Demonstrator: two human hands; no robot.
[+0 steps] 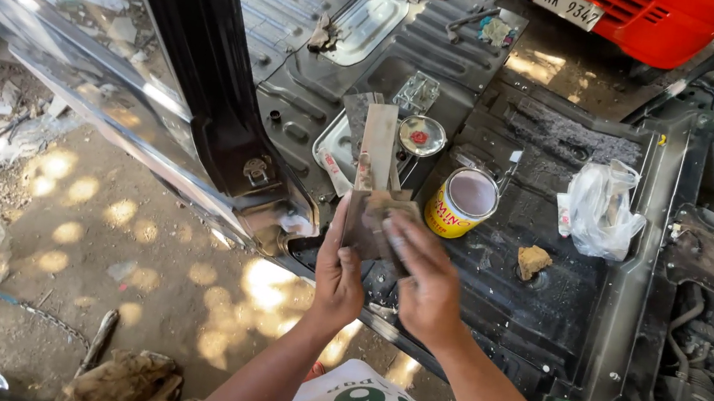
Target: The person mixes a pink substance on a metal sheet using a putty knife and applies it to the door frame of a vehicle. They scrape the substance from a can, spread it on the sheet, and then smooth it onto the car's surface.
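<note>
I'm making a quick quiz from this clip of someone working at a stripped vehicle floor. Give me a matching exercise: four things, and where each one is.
Things:
1. flat scrapers
2. yellow can
3. plastic bag
4. round lid

Places:
A. lying on the floor pan just behind the can
B. held in the left hand, right hand on them
C. crumpled at the right side of the floor pan
D. standing open just right of the hands

Pairs: 1-B, 2-D, 3-C, 4-A

Open can (461,203) on vehicle floor (547,290)
</note>
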